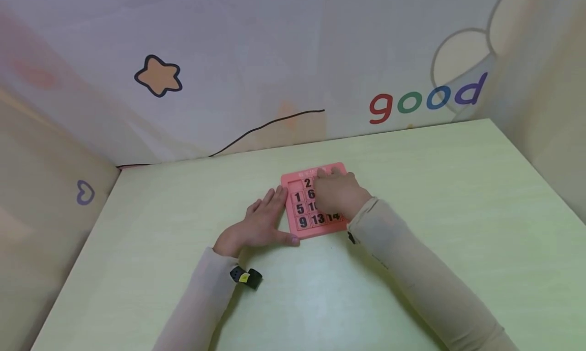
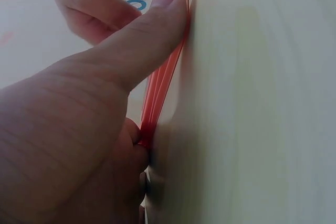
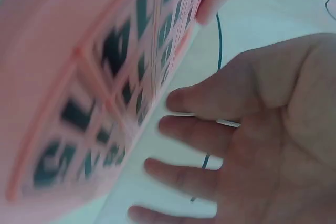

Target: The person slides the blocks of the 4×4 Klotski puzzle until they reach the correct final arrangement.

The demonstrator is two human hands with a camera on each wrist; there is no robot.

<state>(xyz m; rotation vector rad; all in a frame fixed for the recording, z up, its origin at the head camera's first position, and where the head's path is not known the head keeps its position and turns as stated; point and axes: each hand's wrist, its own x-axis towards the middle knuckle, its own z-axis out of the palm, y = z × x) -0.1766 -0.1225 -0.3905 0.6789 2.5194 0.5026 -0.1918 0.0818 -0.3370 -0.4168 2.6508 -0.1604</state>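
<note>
A pink number sliding puzzle (image 1: 316, 232) lies on the table, with black numerals on its square tiles. Its top-left cell is without a tile, and 2, 1, 5, 9 and 13 are among the numerals that show. My left hand (image 1: 261, 225) rests against the puzzle's left side with straight fingers, its thumb (image 2: 152, 35) along the near edge. Over the right part of the tiles is my right hand (image 1: 339, 194), hiding several of them. Its fingers (image 3: 184, 177) are loosely extended in the right wrist view, fingertips close over the tiles.
The pale green table (image 1: 448, 198) stretches to both sides of the puzzle. Behind it stands a light backdrop (image 1: 256, 61) printed with a star and the word "good". A black and yellow wrist device (image 1: 245, 278) sits at the left cuff.
</note>
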